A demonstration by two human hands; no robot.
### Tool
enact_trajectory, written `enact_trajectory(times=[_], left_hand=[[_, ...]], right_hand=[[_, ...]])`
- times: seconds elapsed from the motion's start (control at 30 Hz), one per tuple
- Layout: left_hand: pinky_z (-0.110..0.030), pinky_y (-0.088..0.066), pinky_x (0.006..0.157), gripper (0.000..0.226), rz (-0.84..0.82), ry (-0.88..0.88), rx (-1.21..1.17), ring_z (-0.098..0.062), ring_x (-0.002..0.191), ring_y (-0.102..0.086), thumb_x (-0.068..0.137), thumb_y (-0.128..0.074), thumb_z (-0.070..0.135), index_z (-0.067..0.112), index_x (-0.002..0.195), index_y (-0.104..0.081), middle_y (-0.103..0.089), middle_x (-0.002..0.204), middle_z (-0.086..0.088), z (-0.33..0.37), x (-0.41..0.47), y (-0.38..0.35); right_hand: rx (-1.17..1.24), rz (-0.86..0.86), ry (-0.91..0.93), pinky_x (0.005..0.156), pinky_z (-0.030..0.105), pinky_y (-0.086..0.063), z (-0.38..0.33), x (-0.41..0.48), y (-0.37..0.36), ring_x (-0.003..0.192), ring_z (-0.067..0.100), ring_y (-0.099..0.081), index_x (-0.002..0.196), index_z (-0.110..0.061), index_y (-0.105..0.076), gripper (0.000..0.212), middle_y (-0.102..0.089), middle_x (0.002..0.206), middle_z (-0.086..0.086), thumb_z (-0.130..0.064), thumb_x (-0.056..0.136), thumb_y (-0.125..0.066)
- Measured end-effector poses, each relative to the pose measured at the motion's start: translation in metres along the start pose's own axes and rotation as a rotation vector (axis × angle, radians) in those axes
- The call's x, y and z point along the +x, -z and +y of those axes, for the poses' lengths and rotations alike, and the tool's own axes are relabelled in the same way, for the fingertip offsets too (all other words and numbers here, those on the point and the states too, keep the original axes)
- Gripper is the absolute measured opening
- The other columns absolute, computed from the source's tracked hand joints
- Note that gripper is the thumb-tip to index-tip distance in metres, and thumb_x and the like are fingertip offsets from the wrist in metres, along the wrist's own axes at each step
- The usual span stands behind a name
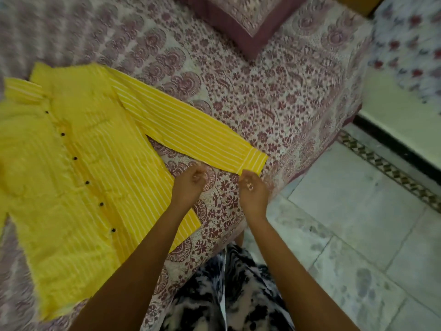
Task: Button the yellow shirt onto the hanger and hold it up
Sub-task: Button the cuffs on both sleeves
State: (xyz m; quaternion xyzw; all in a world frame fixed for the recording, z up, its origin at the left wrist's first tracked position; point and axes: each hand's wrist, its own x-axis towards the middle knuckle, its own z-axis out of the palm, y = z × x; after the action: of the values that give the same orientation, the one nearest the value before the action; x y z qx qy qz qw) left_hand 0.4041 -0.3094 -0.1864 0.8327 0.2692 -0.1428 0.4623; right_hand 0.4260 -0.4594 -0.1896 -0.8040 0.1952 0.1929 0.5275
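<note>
Shirt [78, 149], yellow with thin white stripes, lies spread flat on the bed [274, 91], filling the left half of the frame, front side up. We count a row of dark buttons [75, 158] running down its placket. One sleeve [191, 130] stretches out from the upper left toward the centre right, and its cuff [254, 161] ends near the bed's edge.

Both hands sit at frame centre, apart from each other, over the printed bedspread. The left hand [189, 181] has its fingers curled just below the sleeve's lower edge; motion blur keeps us from telling whether it holds cloth. The right hand [253, 191], fingers also curled, meets the cuff's lower corner; touching, but we cannot tell if it pinches.

A maroon-bordered pillow [243, 17] lies at the top centre. Pale tiled floor [346, 211] fills the lower right. The person's black-and-white patterned garment [238, 295] shows at bottom centre.
</note>
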Motion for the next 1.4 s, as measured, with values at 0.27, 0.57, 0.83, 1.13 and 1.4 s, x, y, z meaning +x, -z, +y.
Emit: enact_trajectory(times=[0.27, 0.57, 0.83, 1.13, 1.4], left_hand=[[-0.036, -0.035, 0.104, 0.047, 0.260, -0.013, 0.240, -0.025, 0.133, -0.039, 0.095, -0.049, 0.026, 0.019, 0.140, -0.038, -0.040, 0.147, -0.005, -0.012, -0.106, 0.090], [-0.037, -0.035, 0.104, 0.055, 0.560, 0.138, 0.185, -0.028, 0.135, -0.033, 0.093, -0.045, 0.033, 0.017, 0.143, -0.030, -0.034, 0.149, -0.006, -0.086, -0.208, 0.170], [-0.044, -0.039, 0.101, 0.053, 0.671, 0.233, 0.089, -0.031, 0.131, -0.038, 0.091, -0.049, 0.033, 0.017, 0.140, -0.038, -0.041, 0.142, -0.009, -0.221, -0.278, 0.261], [-0.041, -0.042, 0.099, 0.049, 0.605, 0.349, 0.076, -0.030, 0.125, -0.043, 0.090, -0.054, 0.023, 0.014, 0.137, -0.042, -0.047, 0.136, -0.011, -0.388, -0.319, 0.342], [-0.049, -0.032, 0.107, 0.055, 0.520, 0.636, 0.140, -0.032, 0.135, -0.030, 0.088, -0.056, 0.025, 0.017, 0.139, -0.037, -0.035, 0.146, -0.012, -0.506, -0.282, 0.357]], right_hand=[[-0.312, -0.340, 0.354, 0.099, 0.045, -0.045, -0.039, -0.082, -0.011, 0.126, 0.029, -0.047, 0.138, -0.012, -0.041, 0.048, -0.048, 0.139, 0.011, -0.016, 0.092, -0.053], [-0.443, -0.582, 0.758, 0.090, 0.047, -0.047, -0.085, -0.171, -0.108, 0.120, 0.031, -0.051, 0.137, -0.012, -0.041, 0.047, -0.050, 0.138, 0.011, -0.018, 0.093, -0.054], [-0.508, -0.673, 0.894, 0.089, 0.044, -0.048, -0.068, -0.291, -0.243, 0.120, 0.031, -0.053, 0.134, -0.008, -0.043, 0.047, -0.054, 0.133, 0.013, -0.014, 0.089, -0.057], [-0.606, -0.698, 0.751, 0.099, 0.043, -0.042, -0.005, -0.396, -0.383, 0.127, 0.028, -0.046, 0.134, -0.010, -0.044, 0.043, -0.047, 0.141, 0.009, -0.016, 0.093, -0.053], [-0.602, -0.759, 0.654, 0.097, 0.037, -0.044, 0.055, -0.409, -0.480, 0.119, 0.026, -0.053, 0.127, -0.009, -0.052, 0.037, -0.056, 0.130, 0.010, -0.017, 0.090, -0.052]])
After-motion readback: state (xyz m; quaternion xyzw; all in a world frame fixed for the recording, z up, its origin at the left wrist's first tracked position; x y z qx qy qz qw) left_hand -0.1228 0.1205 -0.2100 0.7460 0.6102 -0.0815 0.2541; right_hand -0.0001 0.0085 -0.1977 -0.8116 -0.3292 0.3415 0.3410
